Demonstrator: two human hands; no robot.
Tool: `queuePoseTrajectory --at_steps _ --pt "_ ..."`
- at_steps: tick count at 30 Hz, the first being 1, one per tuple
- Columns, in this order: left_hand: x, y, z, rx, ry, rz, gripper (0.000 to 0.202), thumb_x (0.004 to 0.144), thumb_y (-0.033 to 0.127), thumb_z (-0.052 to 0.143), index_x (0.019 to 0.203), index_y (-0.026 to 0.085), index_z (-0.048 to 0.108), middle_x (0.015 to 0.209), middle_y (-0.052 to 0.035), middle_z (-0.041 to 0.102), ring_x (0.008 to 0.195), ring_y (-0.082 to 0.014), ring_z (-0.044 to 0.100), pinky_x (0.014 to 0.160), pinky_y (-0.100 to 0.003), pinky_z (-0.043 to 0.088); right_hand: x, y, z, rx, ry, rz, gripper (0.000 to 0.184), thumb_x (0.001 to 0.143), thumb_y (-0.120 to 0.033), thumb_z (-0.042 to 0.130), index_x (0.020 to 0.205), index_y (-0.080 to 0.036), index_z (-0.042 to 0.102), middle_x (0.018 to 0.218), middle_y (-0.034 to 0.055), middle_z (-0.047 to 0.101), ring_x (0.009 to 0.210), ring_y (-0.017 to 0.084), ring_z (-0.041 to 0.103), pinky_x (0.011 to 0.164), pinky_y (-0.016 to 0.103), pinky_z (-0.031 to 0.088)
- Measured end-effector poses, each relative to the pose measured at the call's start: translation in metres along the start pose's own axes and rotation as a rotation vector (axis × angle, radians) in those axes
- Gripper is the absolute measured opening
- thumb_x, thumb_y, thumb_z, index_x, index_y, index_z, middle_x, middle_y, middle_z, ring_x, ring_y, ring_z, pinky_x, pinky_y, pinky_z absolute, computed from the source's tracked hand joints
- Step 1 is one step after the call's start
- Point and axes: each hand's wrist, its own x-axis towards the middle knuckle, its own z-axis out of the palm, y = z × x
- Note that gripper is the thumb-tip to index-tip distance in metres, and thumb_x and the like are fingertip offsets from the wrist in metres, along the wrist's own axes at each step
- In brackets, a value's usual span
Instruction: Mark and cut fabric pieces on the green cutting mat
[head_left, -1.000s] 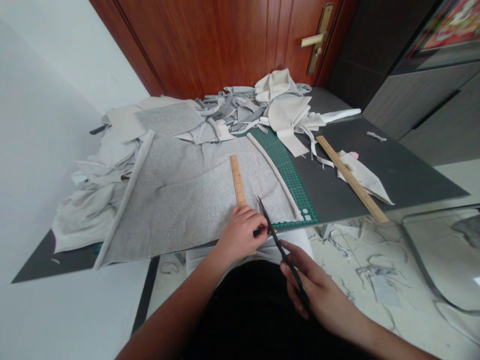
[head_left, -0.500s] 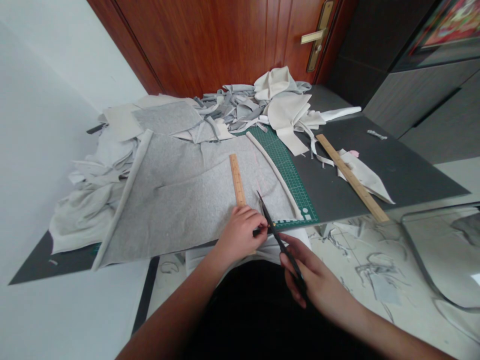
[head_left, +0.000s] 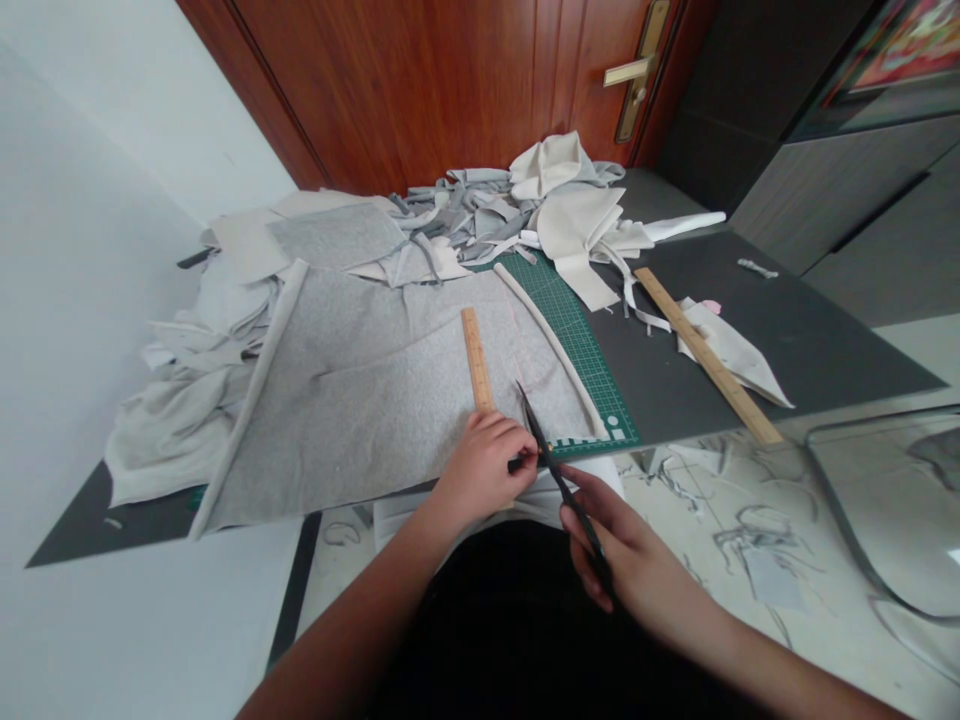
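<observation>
A large grey felt sheet (head_left: 360, 390) lies over a green cutting mat (head_left: 581, 350) on a dark table. My left hand (head_left: 484, 470) is closed, pressing down the near end of a short wooden ruler (head_left: 475, 360) on the sheet's front edge. My right hand (head_left: 637, 565) is closed round the handles of black scissors (head_left: 555, 470), whose blades point up into the grey sheet just right of the ruler. A rolled cream strip (head_left: 551, 345) runs along the sheet's right side.
A heap of cream and grey fabric offcuts (head_left: 510, 215) fills the back and left of the table. A long wooden ruler (head_left: 705, 355) lies on the right over a cream scrap. A wooden door (head_left: 450, 80) stands behind. Scraps litter the floor at right.
The scissors' tip and my right hand have crept slightly forward along the sheet beside the ruler. My left hand stays put.
</observation>
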Motion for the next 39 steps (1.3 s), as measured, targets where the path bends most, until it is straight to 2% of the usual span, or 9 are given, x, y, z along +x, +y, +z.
queuePoseTrajectory --at_steps 11,17,26,29,33,39 --pt "0.000 -0.002 0.001 0.010 -0.005 0.023 0.009 0.082 0.014 0.069 0.082 0.021 0.064 0.083 0.0000 0.070 0.087 -0.0200 0.061 0.087 -0.038 0.039 0.007 -0.009 0.000 0.079 0.033 -0.027 0.082 0.081 -0.067 0.069 0.140 -0.021 0.037 0.068 -0.0103 0.049 0.039 0.006 0.040 0.034 0.018 0.030" --pt "-0.001 -0.001 0.002 0.004 0.001 0.006 0.009 0.081 0.013 0.068 0.082 0.022 0.064 0.083 0.0000 0.071 0.087 -0.0199 0.061 0.088 -0.038 0.039 0.008 -0.005 0.003 0.069 0.016 -0.053 0.081 0.083 -0.066 0.067 0.141 -0.022 0.032 0.067 -0.0119 0.048 0.036 0.005 0.035 0.033 0.019 0.029" --pt "0.000 -0.002 0.002 0.007 0.002 0.011 0.010 0.081 0.013 0.068 0.081 0.022 0.064 0.083 0.0001 0.071 0.087 -0.0203 0.061 0.086 -0.038 0.039 0.012 -0.007 0.003 0.109 0.023 -0.058 0.080 0.080 -0.062 0.071 0.139 -0.023 0.032 0.071 -0.0111 0.050 0.037 0.005 0.038 0.032 0.018 0.029" --pt "0.000 -0.002 0.001 0.008 -0.001 0.011 0.009 0.081 0.014 0.069 0.083 0.022 0.064 0.083 -0.0002 0.071 0.087 -0.0206 0.061 0.085 -0.038 0.038 0.014 -0.009 0.002 0.128 0.031 -0.067 0.072 0.081 -0.060 0.072 0.132 -0.025 0.035 0.073 -0.0108 0.052 0.038 0.005 0.040 0.032 0.017 0.030" --pt "0.000 -0.001 0.000 0.017 -0.020 0.007 0.009 0.082 0.015 0.069 0.082 0.022 0.063 0.084 -0.0007 0.071 0.087 -0.0207 0.060 0.085 -0.038 0.039 0.019 -0.012 0.002 0.160 0.035 -0.079 0.058 0.082 -0.059 0.072 0.112 -0.027 0.034 0.073 -0.0116 0.054 0.038 0.005 0.040 0.032 0.015 0.029" --pt "0.000 -0.002 0.000 0.014 -0.017 0.014 0.009 0.082 0.017 0.069 0.081 0.022 0.062 0.083 -0.0006 0.070 0.087 -0.0208 0.060 0.087 -0.039 0.040 0.025 -0.014 0.007 0.167 0.020 -0.087 0.056 0.084 -0.060 0.070 0.099 -0.030 0.025 0.058 -0.0162 0.047 0.035 0.006 0.036 0.031 0.014 0.026"
